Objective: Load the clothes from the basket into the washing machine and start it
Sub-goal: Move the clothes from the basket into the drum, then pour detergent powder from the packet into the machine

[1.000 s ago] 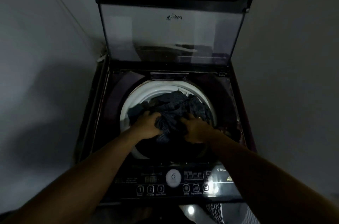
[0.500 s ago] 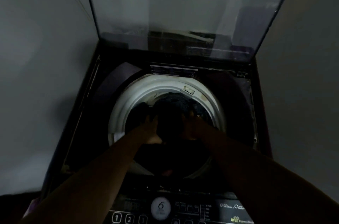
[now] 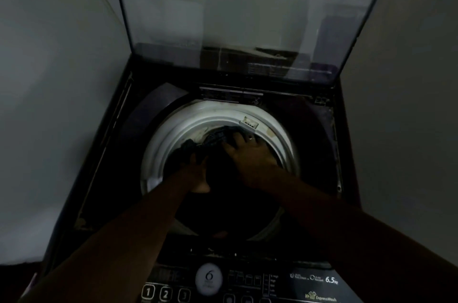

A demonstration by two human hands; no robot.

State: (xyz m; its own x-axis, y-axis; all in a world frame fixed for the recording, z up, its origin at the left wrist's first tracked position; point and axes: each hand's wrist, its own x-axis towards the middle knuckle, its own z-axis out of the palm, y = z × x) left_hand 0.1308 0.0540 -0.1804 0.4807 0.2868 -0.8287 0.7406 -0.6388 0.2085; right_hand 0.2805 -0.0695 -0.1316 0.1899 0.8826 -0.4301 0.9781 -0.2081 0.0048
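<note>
Dim corner, plain grey walls, and a top-loading washing machine [image 3: 314,144] wedged between them with its glass lid [image 3: 247,25] propped upright. We're in the loading step: both hands are down inside the white plastic drum rim [image 3: 171,139]. The right hand [image 3: 250,154] is splayed flat, pressing on the clothes [image 3: 215,137], a soft, crumpled heap of dark fabric, part of it finely striped. The left hand [image 3: 198,173] is just beside it at the heap's near edge; it's too dark to tell whether its fingers grip. The load looks tucked in. Next, I'd judge: hands out, lid down, then the glossy control panel [image 3: 292,280] with its round numbered buttons [image 3: 165,294].
</note>
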